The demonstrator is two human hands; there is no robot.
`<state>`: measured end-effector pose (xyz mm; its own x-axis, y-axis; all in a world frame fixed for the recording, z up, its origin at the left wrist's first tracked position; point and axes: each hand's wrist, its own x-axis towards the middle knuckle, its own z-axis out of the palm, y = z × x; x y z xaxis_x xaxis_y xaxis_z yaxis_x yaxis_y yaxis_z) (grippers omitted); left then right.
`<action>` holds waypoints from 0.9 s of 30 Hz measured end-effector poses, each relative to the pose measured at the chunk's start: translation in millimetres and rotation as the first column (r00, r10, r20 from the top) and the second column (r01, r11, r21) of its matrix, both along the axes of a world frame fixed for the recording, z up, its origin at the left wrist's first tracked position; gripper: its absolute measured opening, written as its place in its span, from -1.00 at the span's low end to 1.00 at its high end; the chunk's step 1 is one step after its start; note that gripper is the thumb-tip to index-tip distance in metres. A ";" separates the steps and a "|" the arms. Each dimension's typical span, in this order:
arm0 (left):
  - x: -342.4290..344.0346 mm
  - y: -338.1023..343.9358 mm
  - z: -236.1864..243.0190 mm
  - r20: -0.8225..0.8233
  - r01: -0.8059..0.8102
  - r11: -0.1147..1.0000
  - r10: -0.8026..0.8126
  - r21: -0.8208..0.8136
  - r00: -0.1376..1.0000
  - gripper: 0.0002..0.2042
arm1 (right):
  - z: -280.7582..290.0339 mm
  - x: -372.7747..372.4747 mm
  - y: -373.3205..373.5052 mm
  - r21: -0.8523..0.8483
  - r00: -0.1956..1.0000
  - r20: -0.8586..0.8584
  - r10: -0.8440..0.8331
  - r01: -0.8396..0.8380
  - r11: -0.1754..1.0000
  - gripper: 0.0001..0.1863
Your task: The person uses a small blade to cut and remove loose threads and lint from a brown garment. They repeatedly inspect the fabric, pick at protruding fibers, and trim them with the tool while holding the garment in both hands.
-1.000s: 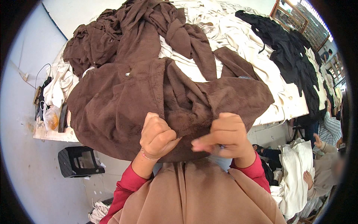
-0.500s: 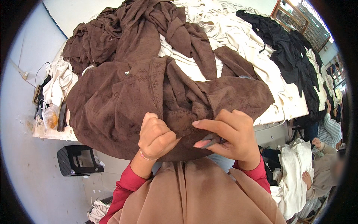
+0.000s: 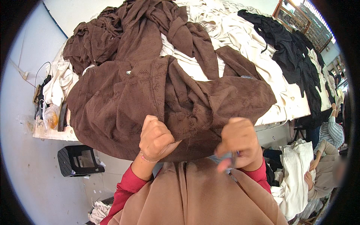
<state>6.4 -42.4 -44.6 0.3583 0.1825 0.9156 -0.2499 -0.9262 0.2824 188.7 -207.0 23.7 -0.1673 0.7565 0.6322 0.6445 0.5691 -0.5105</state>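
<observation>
A large brown garment (image 3: 116, 108) lies bunched over the table's near edge and hangs toward my body. My left hand (image 3: 157, 137) is closed on the lower part of its cloth, pinching a fold between thumb and fingers. A few loose threads stick out beside that grip. To the right, my right hand (image 3: 242, 140) is smeared by motion, raised off the cloth near the garment's right part. Its fingers are curled round a small grey tool that looks like thread snips (image 3: 233, 160); the blades are too blurred to make out.
More brown cloth (image 3: 138, 35) is heaped at the back, over white fabric (image 3: 232, 41). Black garments (image 3: 288, 52) lie at right. A plastic bag (image 3: 50, 117) sits at the table's left edge, above a black stool (image 3: 78, 161). At far right, a person handles white cloth (image 3: 296, 168).
My right hand has pulled away from the cloth, moving right and toward my body with the thread snips. My left hand keeps its grip in nearly the same place.
</observation>
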 end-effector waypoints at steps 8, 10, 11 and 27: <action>2.7 -0.6 2.5 0.019 0.014 1.000 -0.014 0.012 1.000 -0.56 | -16.1 -23.7 -0.4 0.266 0.711 0.458 -0.533 0.462 0.846 -0.71; 2.7 -1.0 2.7 0.022 0.019 1.000 -0.019 0.014 1.000 -0.56 | -18.2 -25.3 -0.1 0.313 0.688 0.485 -0.539 0.439 0.842 -0.71; 3.1 -1.2 2.6 0.026 0.019 1.000 -0.020 0.014 0.999 -0.56 | -18.5 -25.8 0.3 0.333 0.685 0.489 -0.540 0.425 0.842 -0.70; 2.6 -0.5 -4.2 0.000 0.050 0.990 -0.050 0.131 0.999 -0.72 | -5.2 -14.2 12.2 -0.168 0.899 0.058 -0.434 0.437 0.883 -0.48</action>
